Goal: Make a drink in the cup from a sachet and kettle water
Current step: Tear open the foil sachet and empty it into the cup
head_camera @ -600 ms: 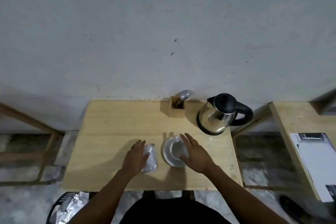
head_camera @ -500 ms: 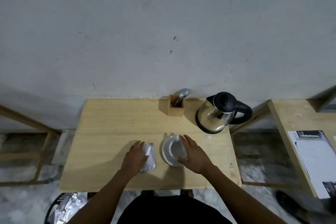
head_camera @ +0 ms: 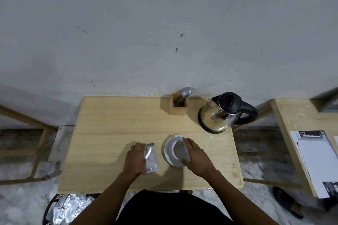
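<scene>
A silver sachet (head_camera: 151, 158) lies flat on the wooden table (head_camera: 109, 124). My left hand (head_camera: 136, 158) rests on its left edge, fingers spread. To its right stands a white cup (head_camera: 180, 150) on a white saucer (head_camera: 169, 151). My right hand (head_camera: 196, 157) wraps around the cup's right side, thumb at the near rim and fingers at the far rim. A steel kettle (head_camera: 222, 113) with a black lid and handle stands at the table's back right.
A wooden holder (head_camera: 178, 106) with spoons and a fork stands at the back edge, left of the kettle. A second table (head_camera: 296, 124) with printed sheets is on the right. A black basket with foil packets (head_camera: 65, 208) sits on the floor, lower left.
My right hand has closed in around the cup, fingers now curled over its rim. My left hand stays on the sachet. The view has shifted slightly.
</scene>
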